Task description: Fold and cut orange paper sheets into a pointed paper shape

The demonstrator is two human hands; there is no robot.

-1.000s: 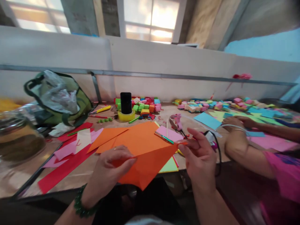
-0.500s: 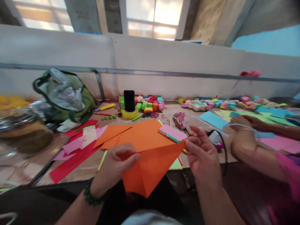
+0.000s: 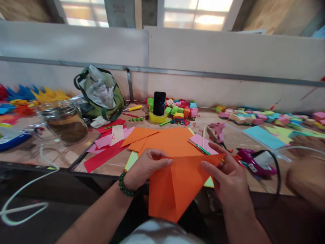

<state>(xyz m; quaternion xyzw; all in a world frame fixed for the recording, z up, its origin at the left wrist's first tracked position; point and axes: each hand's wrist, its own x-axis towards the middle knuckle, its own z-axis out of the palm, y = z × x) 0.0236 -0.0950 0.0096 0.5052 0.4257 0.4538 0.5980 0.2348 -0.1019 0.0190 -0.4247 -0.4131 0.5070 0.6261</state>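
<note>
A folded orange paper point(image 3: 175, 186) hangs in front of me over the table's near edge, a crease running down its middle. My left hand point(image 3: 147, 167), with a green bead bracelet at the wrist, is closed on the paper's left top edge, thumb over it. My right hand point(image 3: 227, 176) pinches the right top corner, fingers bent along the fold. More orange sheets point(image 3: 165, 140) lie flat on the table just behind.
On the table lie red and pink paper strips point(image 3: 106, 150), a pink glue gun point(image 3: 218, 130), a purple glue gun point(image 3: 254, 162) with cord, a phone standing in a tape roll point(image 3: 159, 106), coloured paper cubes point(image 3: 180, 110), a glass jar point(image 3: 64, 122), a green bag point(image 3: 99, 93). Another person's arm point(image 3: 307, 176) rests at right.
The view has swung left and down. My hands have drawn the orange paper lower and nearer; the right hand's fingers now lie along the top right edge.
</note>
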